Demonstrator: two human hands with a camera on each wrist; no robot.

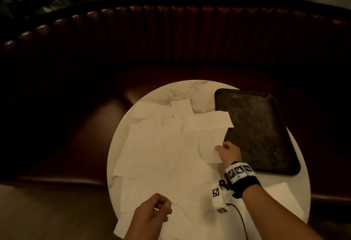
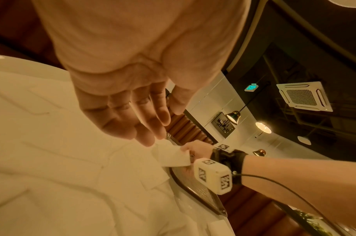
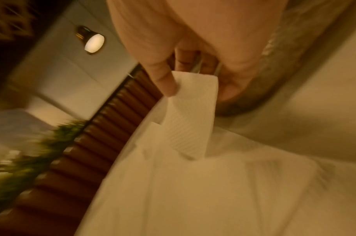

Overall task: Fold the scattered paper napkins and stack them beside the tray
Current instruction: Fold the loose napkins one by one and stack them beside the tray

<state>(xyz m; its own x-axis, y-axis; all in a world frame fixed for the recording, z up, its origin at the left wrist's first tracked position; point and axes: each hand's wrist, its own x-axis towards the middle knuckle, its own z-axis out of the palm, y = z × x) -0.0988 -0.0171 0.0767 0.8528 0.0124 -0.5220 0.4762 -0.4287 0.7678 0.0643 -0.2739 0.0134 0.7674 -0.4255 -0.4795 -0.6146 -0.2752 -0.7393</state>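
Note:
Several white paper napkins (image 1: 161,144) lie unfolded and overlapping across the round marble table (image 1: 171,91). My right hand (image 1: 221,148) pinches the edge of one napkin (image 1: 209,144) by the left rim of the dark tray (image 1: 256,129). In the right wrist view, thumb and fingers of the right hand (image 3: 195,79) lift this napkin (image 3: 191,115) off the pile. My left hand (image 1: 161,206) hovers over the near napkins with loosely curled fingers (image 2: 142,121), holding nothing. The left wrist view also catches the lifted napkin (image 2: 171,154).
A folded white napkin (image 1: 281,192) lies on the table in front of the tray, at the near right. A dark red booth seat (image 1: 171,45) curves round the far side of the table. Wooden floor (image 1: 47,217) lies to the near left.

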